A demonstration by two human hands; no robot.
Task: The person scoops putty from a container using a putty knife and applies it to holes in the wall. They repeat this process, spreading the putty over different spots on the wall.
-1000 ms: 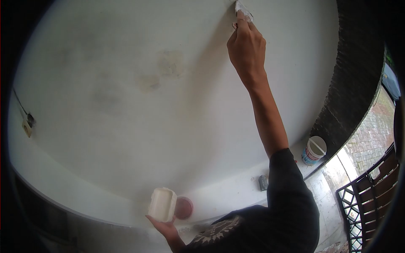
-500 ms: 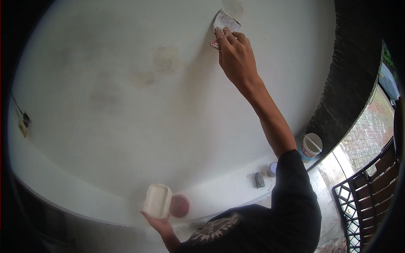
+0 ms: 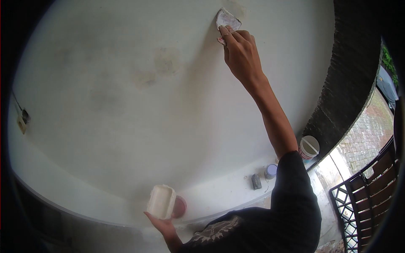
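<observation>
High on the white wall (image 3: 139, 109), my right hand (image 3: 242, 55) grips a flat, white-smeared scraper (image 3: 228, 20) with its fingers bent over the lower part. The scraper lies against or very close to the wall, just below a beige patch (image 3: 235, 8). A reddish bit shows at its lower end. Low down, my left hand (image 3: 163, 225) holds a shallow cream rectangular tray (image 3: 161, 202) from below, tilted so that its inside faces me. What the tray holds, I cannot make out. Behind its right side a round red container (image 3: 180, 207) is partly hidden.
On the ledge (image 3: 219, 192) at the wall's foot stand a dark grey block (image 3: 256, 181), a purple-lidded jar (image 3: 271, 171) and a white bucket (image 3: 310, 145). A socket (image 3: 22, 122) with a cord is at far left. A dark gate (image 3: 367, 202) stands at lower right.
My right hand and the scraper have shifted slightly right in view. The tray in my left hand has also moved a little right, covering more of the red container.
</observation>
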